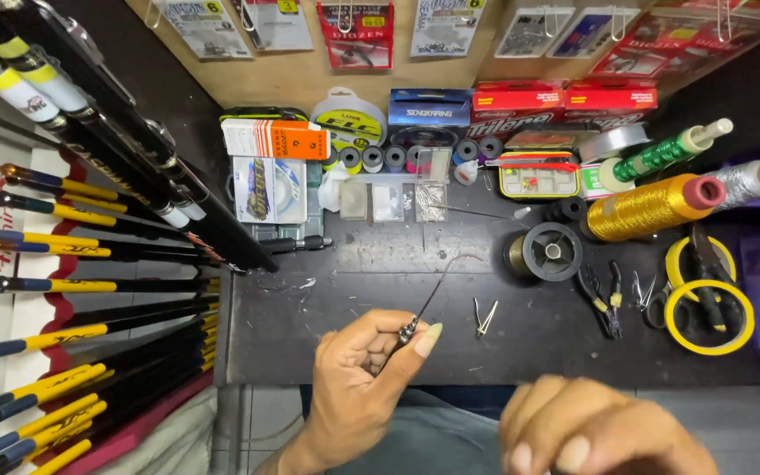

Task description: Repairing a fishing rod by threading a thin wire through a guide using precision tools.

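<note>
Right hand (604, 431) blurring nearest, fingers loosely curled, holding nothing | left hand (358, 383) fingers pinching small swivel (408, 332) above bench (380, 303) edge | attached dark line (440, 280) looking light, limp; gripping metal body seeming best.

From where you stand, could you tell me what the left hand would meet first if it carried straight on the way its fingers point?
Probably the small metal clippers: the left hand, pinching a small swivel on a dark line, points up and right across the black bench. Depth is unclear.
</note>
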